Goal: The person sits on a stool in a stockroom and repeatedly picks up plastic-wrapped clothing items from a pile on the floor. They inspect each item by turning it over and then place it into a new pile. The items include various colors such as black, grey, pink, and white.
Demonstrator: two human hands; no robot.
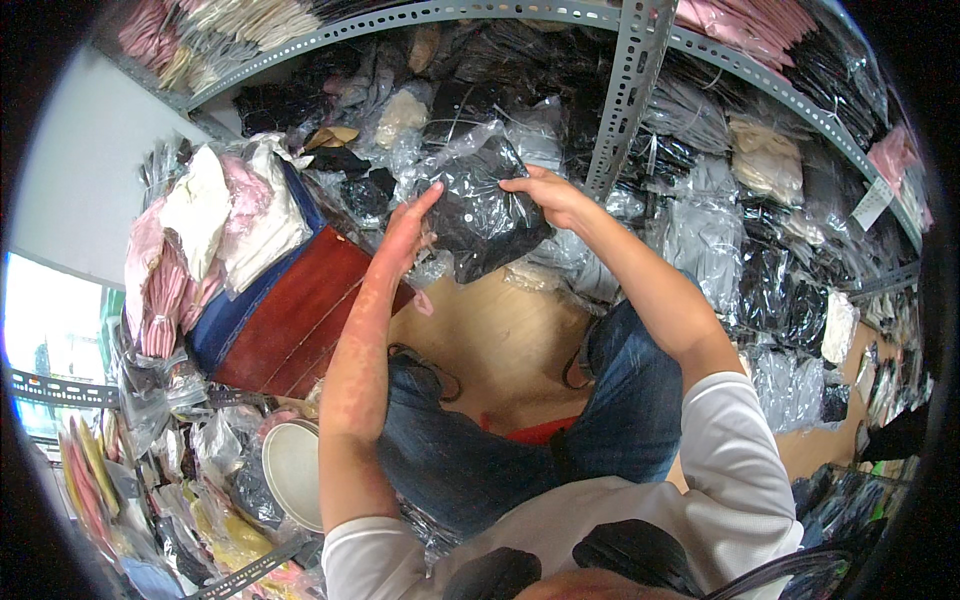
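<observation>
Between my two hands is a black folded garment in a clear plastic bag (485, 212), held up in front of the shelf. My left hand (412, 225) grips its left edge, thumb on top and the other fingers mostly underneath. At the upper right edge, my right hand (548, 195) pinches the bag with its thumb over the plastic; its other fingers are hidden behind. Light glints off the wrinkled film. Just beyond the bag lie more clear-wrapped dark and grey garments (540, 130).
A grey perforated metal post (625, 100) rises right of my hands. Grey wrapped garments (700, 235) stack beyond it. To the left stand a reddish-brown panel (290, 320) and pink and white garments (225, 215). A round whitish lid-like object (292, 475) sits by my left arm.
</observation>
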